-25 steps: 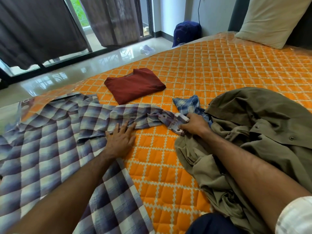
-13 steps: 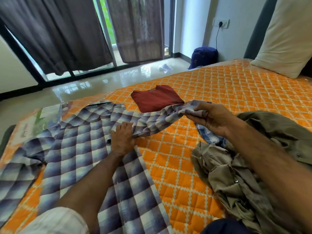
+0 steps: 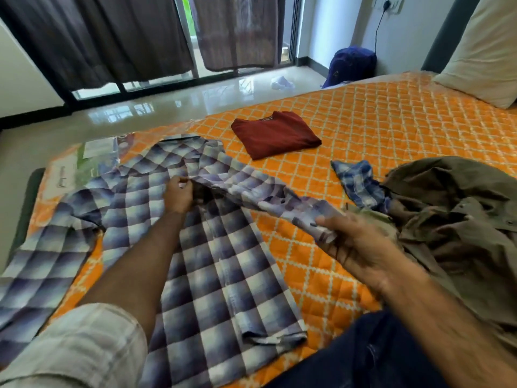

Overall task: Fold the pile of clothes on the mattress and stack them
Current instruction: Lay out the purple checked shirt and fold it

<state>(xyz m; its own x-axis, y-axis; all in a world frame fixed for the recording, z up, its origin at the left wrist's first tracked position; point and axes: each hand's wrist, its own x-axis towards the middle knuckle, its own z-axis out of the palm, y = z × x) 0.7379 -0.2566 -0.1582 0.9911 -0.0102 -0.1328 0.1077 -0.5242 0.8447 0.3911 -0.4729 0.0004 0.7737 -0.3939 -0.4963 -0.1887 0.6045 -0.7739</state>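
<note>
- Two bare hands work over an orange quilted mattress [image 3: 363, 130], with the clothes spread across its near half.
- At 9 o'clock, a blue-and-white checked shirt [image 3: 195, 275] lies flat and face-down-or-up cannot be told; its left sleeve trails off toward the 8 o'clock edge and its collar points to 11 o'clock.
- At about 10 o'clock from the middle of the view, the left hand [image 3: 179, 194] has its fingers curled, pinching the shirt fabric near the shoulder where the right sleeve begins.
- From that pinch the right sleeve [image 3: 251, 189] runs across toward 3 o'clock, lifted off the mattress and pulled fairly straight.
- At 12 o'clock, well apart from the checked shirt's body, a dark red garment [image 3: 275, 134] sits folded into a neat rectangle on the mattress.
- Just right of centre, the right hand [image 3: 352, 242] grips the cuff end of the sleeve, thumb on top and fingers curled beneath; motion blur softens the detail.
- At 2 o'clock, a smaller blue plaid cloth [image 3: 358, 183] pokes out from under the pile.
- At 3 o'clock, a crumpled olive-brown garment [image 3: 453, 214] lies heaped and unfolded, touching the plaid cloth.
- At 1 o'clock, a pale pillow [image 3: 486, 51] leans at the far corner, and a dark blue bag [image 3: 349, 65] stands on the floor beside the mattress.
</note>
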